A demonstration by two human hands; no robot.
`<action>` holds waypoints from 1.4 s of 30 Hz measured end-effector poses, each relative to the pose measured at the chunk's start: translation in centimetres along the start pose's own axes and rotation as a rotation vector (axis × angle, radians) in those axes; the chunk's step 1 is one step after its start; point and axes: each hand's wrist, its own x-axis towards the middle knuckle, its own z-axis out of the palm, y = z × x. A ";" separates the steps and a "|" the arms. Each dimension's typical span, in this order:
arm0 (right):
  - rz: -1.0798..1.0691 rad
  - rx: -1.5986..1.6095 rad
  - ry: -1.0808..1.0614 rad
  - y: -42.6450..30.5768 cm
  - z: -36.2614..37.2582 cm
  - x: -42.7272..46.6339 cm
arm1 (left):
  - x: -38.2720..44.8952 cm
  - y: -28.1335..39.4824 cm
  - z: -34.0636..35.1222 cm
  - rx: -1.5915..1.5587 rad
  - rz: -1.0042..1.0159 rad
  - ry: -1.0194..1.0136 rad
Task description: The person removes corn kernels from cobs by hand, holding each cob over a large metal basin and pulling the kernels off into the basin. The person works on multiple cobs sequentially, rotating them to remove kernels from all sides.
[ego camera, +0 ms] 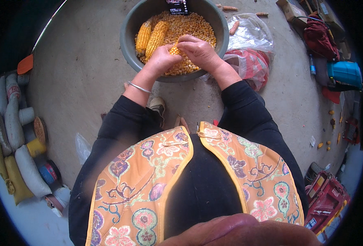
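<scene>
A wide grey-green basin (127, 46) holds loose corn kernels (196, 26). Over its near part, my left hand (164, 59) grips the lower left end of a corn cob (174, 50), most of which my fingers cover. My right hand (196, 50) is closed around the other end, fingertips pressed on the kernels. Two whole yellow corn cobs, one at the far left (143, 37) and one beside it (156, 38), lie on the kernels left of my hands. A small dark device or packet (178, 7) with writing rests at the basin's far side.
Right of the basin lie clear and red plastic bags (250, 46) and a stripped cob (234, 27). Filled sacks (14, 123) line the left edge. A blue container (344, 73), scattered yellow pieces (320, 144) and a red toolbox-like case (328, 200) are at the right.
</scene>
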 end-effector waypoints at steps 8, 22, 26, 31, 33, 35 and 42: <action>0.019 -0.075 0.024 0.3 0.5 -0.2 | -0.9 1.8 0.8 -0.031 -0.117 -0.056; 0.008 0.017 0.091 0.5 0.4 0.3 | -1.0 2.5 0.4 0.623 0.146 0.178; 0.007 0.003 0.100 0.2 0.3 0.3 | -0.8 2.4 0.8 0.702 0.174 0.228; 0.012 -0.034 0.099 -0.3 0.4 0.2 | -1.4 3.1 1.4 0.722 0.159 0.257; -0.002 -0.047 0.117 -0.4 0.5 0.1 | -1.3 2.8 1.4 0.726 0.168 0.252; -0.018 -0.056 0.135 -0.5 0.6 0.2 | -1.0 2.4 1.4 0.728 0.183 0.257; 0.003 -0.140 0.196 -0.1 1.1 0.0 | -0.9 1.6 2.0 0.726 0.220 0.266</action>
